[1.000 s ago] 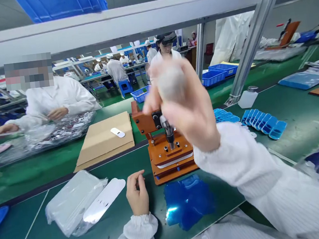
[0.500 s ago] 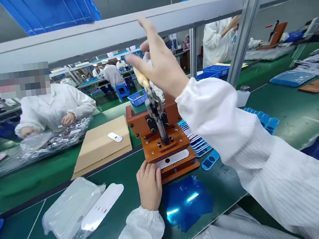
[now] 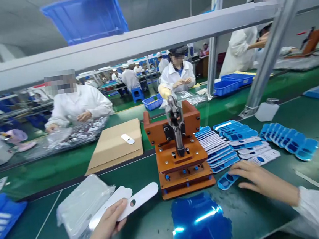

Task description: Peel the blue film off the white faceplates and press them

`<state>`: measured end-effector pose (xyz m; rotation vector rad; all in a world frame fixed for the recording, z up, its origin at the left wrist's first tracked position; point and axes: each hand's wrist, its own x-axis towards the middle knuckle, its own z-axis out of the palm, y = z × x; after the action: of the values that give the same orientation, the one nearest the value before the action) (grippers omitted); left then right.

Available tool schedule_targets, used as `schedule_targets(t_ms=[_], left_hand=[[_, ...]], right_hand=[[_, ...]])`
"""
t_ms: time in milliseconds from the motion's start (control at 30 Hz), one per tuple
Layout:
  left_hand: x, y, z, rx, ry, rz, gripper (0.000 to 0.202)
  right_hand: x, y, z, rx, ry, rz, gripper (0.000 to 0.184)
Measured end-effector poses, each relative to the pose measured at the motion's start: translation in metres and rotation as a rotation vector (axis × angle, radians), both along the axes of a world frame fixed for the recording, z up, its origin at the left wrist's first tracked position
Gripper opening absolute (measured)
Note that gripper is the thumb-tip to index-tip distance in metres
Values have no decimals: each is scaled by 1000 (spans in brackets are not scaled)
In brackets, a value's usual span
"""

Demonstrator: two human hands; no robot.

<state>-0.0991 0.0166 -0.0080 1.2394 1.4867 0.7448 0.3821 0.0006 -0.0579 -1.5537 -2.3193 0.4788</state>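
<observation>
My left hand [image 3: 111, 221] pinches one end of a white rounded plate [image 3: 145, 194] with a dark round hole, held above the bench left of the press. At the right, my right hand [image 3: 260, 179] has its fingers stretched out and thumb apart. Its fingertips are at the end of a blue-film-covered plate [image 3: 225, 181] lying on the bench; whether they touch it I cannot tell. Between my hands stands the brown toggle press [image 3: 180, 148], its lever upright and no white plate in its slot. Under my left hand, another white plate [image 3: 119, 194] rests by a plastic-wrapped stack [image 3: 83, 205].
Blue film [image 3: 201, 222] lies before the press. Rows of blue-covered plates [image 3: 218, 147] and a fanned blue row [image 3: 291, 141] lie to the right, near a white bottle [image 3: 267, 111]. Cardboard [image 3: 116, 145] lies behind left. A metal rail [image 3: 139, 43] crosses overhead; co-workers sit opposite.
My left hand has left the press and moved left with the white plate taken from it. My right hand has come off the lever and down to the blue-covered plate.
</observation>
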Motion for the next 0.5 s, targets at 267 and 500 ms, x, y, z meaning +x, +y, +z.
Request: schedule_targets(t_ms=[267, 500], left_hand=[[-2, 112, 5, 51, -425, 265, 31], [37, 67, -9, -51, -416, 22, 29]], right_hand=[[-15, 22, -4, -184, -63, -9, 25], [-18, 2, 11, -280, 61, -141, 12]])
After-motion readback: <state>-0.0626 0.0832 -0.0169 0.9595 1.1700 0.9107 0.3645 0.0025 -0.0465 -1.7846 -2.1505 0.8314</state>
